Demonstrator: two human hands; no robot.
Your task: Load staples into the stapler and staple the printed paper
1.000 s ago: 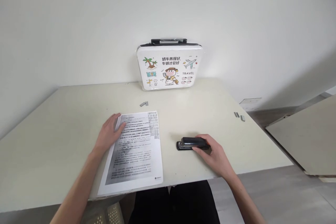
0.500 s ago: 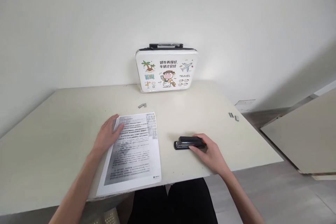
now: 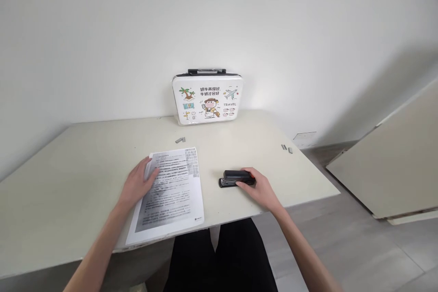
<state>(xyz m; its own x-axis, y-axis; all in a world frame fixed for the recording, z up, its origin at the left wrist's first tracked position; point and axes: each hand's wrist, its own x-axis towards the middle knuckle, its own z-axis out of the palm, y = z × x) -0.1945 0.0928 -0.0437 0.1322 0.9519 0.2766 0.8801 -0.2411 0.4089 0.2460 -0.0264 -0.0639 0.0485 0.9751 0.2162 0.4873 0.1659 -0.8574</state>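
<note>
My left hand (image 3: 136, 184) rests at the left side of a printed sheet of paper (image 3: 171, 191), its fingers stretched out along the edge and its thumb apart on top of the print. Whether more sheets lie beneath, I cannot tell. To the right, my right hand (image 3: 262, 190) is closed around the rear end of a black stapler (image 3: 236, 175) that sits on the table. The stapler's front end points left, towards the paper, with a gap between them. A bit of orange shows at its rear, partly covered by my fingers.
A white cartoon-printed case (image 3: 208, 100) with a black handle stands against the wall. Grey strips of staples (image 3: 180, 140) lie on the white table (image 3: 82, 169) behind the paper, with more staple strips (image 3: 286, 148) near its right edge. A pale panel (image 3: 386, 159) stands further right.
The view has shifted slightly, so the case sits lower and everything on the table lies further left in the picture. Both hands keep their places at the paper and the stapler.
</note>
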